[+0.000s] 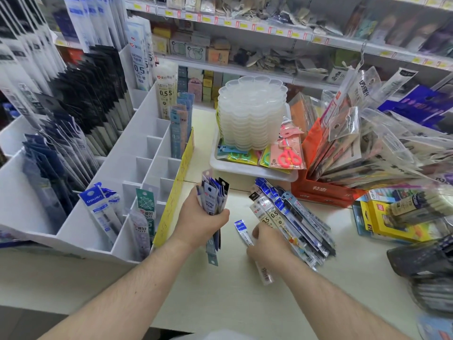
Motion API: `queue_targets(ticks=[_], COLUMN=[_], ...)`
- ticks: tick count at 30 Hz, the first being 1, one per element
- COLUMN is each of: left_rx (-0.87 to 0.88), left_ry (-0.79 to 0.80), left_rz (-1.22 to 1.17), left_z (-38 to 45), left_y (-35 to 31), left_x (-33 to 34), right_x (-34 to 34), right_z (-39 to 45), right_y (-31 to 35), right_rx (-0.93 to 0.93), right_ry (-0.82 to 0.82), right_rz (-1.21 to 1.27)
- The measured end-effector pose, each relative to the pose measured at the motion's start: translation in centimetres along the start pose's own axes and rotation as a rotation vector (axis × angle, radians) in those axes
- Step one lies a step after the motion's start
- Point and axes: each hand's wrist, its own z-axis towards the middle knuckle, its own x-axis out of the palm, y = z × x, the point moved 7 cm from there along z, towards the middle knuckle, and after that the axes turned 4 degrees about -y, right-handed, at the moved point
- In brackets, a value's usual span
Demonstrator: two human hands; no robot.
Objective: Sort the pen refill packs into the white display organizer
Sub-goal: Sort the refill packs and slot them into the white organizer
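At a stationery shop's pale cream laminate surface (pixel 245 303), we see a person's left hand (pixel 198 222) closed in a full grip round an upright bundle of slim plastic-sleeved pen refill packs (pixel 213 195), blue, white and black header cards fanned above the fist. The right hand (pixel 267 244) pinches a single long clear refill pack with a blue header (pixel 242 229), lying low over the surface just beside a loose heap of similar glossy packs (pixel 289 217). To the left stands the white stepped display organizer of thin rigid board (pixel 152 146), several of its narrow slots holding packs, others in the middle rows bare.

We judge the packs light, flat and slightly springy: thin film over card, stiffened by the refills inside. The film looks slick, so a fanned bundle could slide apart under a slack hold. The mid-length grip suits the bundle; a single pack is best taken by its card header, where the material is stiffest, and dropped end-first into a slot.

Behind rise a stack of translucent scalloped plastic trays (pixel 252 114) on a white tray of carded pink scissors (pixel 290 157).
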Motion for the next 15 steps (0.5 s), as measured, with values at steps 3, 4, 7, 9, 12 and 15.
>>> queue_targets(ticks=[3,4,7,9,12,15], left_rx=[-0.079,-0.11,-0.252,-0.337,-0.354,-0.348], left_ry=[-0.016,-0.027,-0.001,0.026,0.023,-0.006], left_rz=[-0.048,-0.073,-0.207,-0.295,-0.337,-0.36], left_z=[0.1,0.2,0.4,0.2,0.1,0.0], left_y=[0.4,0.5,1.0,1.2,0.8,0.3], left_x=[0.0,0.0,0.4,1.1,1.6,1.5], right_x=[-0.2,-0.6,-2.8,-4.7,-5.9,-4.7], right_z=[-0.3,-0.5,-1.3,-2.0,-3.5,-4.3], right_y=[0.4,0.9,3.4,4.8,7.1,8.4], right_rx=[0.008,-0.003,-0.088,-0.204,-0.325,-0.328], right_ry=[0.095,0.099,0.002,-0.213,-0.412,-0.26], right_rz=[0.419,0.572,0.711,0.514,0.362,0.524])
